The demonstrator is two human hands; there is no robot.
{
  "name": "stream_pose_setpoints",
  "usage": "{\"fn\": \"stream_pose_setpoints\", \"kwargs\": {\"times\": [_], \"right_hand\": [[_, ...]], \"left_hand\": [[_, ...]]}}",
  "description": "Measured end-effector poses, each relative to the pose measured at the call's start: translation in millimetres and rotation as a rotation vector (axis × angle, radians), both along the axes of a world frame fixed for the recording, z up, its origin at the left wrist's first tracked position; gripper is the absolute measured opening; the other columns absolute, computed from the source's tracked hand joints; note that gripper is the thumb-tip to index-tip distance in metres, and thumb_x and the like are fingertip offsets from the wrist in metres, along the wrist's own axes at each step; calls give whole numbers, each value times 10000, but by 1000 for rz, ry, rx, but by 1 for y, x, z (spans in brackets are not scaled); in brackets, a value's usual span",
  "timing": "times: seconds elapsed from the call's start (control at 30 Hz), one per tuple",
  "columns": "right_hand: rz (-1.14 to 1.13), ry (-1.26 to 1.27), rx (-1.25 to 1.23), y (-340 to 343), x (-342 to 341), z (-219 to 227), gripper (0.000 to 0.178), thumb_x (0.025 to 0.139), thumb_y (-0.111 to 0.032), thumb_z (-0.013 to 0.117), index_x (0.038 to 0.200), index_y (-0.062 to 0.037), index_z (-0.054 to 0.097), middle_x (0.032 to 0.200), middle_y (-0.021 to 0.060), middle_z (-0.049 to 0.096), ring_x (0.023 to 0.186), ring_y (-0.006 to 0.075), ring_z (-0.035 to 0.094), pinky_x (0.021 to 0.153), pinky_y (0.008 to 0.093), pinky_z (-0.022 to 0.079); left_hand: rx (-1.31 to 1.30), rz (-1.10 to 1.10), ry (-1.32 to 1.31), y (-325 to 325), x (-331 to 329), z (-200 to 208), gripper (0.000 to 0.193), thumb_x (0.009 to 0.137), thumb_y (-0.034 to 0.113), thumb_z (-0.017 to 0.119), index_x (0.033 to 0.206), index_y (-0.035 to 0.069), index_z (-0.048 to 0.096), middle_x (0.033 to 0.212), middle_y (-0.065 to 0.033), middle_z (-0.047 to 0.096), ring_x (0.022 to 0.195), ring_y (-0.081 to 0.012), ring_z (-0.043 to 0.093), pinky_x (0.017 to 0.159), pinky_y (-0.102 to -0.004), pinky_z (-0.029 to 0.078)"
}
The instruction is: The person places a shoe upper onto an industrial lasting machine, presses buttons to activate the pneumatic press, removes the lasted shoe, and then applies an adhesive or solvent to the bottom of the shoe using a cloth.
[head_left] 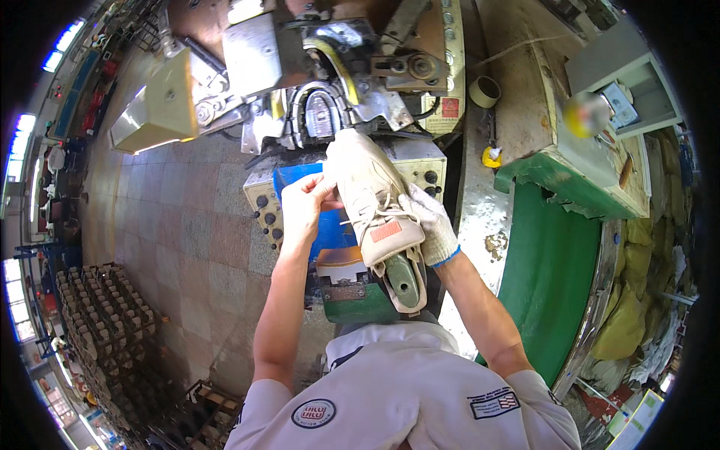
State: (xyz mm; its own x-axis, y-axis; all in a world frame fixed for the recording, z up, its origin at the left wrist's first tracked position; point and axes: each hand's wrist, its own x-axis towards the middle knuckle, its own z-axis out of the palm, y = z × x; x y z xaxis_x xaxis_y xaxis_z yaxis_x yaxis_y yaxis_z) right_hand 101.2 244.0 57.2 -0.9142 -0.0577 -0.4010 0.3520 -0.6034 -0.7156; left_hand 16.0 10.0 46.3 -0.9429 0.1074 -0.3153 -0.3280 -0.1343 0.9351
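Note:
A beige lace-up shoe upper [367, 176] is stretched over a green shoe last [406, 281], whose heel end with a round hole faces me. Its toe points away, close to the metal clamp jaws [321, 112] of a machine. My left hand [304, 206], bare, pinches the upper's left edge near the forefoot; its fingertips are partly hidden. Wrapped against the right side is my right hand [431, 221] in a white knit glove with a blue cuff. Loose laces [381, 206] lie across the tongue, above an orange-brown patch. Both hands hold the shoe over the machine's blue front panel [330, 229].
Black knobs [262, 202] line both sides of the machine front. To the right runs a green-covered conveyor or bench [544, 262], with a tape roll [484, 91] and a grey open box [626, 75] beyond it. Racks of small parts [105, 307] stand at the lower left on tiled floor.

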Motion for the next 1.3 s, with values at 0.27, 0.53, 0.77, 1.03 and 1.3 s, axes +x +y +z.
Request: {"fn": "stream_pose_setpoints", "kwargs": {"times": [0.27, 0.53, 0.77, 1.03, 1.3], "right_hand": [[-103, 148, -77, -40, -60, -9, 514, 989, -185, 713, 1451, -7, 576, 1347, 63, 661, 1194, 149, 629, 1014, 294, 504], [-251, 185, -203, -86, -100, -37, 517, 1001, -217, 697, 1453, -4, 562, 1282, 93, 684, 1096, 145, 661, 937, 292, 546], [-292, 108, -107, -95, -104, -46, 356, 974, -181, 744, 1255, 32, 694, 1123, 68, 734, 969, 147, 678, 869, 296, 549], [-308, 68, -24, -96, -104, -49, 341, 966, -184, 760, 1207, 52, 718, 1095, 73, 741, 953, 140, 676, 861, 285, 552], [-357, 67, 46, -96, -105, -51, 311, 961, -186, 766, 1167, 46, 739, 1053, 73, 750, 910, 134, 682, 827, 284, 559]], "left_hand": [[154, 229, 84, -20, -38, 7, 385, 888, -85, 686, 1271, -98, 646, 1198, -182, 726, 1000, -242, 747, 882, -344, 632], [298, 284, 159, -27, -64, 6, 470, 915, -104, 614, 1381, -126, 560, 1315, -236, 675, 1139, -249, 703, 982, -309, 574], [231, 226, -121, -14, -17, -19, 422, 1062, 273, 584, 1351, -31, 619, 1177, -112, 727, 1036, -195, 718, 889, -334, 588], [499, 48, -117, -11, -15, -48, 389, 1056, 189, 527, 1349, -60, 590, 1222, -180, 705, 1036, -245, 728, 926, -356, 603], [486, 84, -95, -8, -17, -56, 406, 1102, 261, 482, 1330, -52, 604, 1198, -157, 712, 1012, -226, 726, 903, -349, 597]]}}
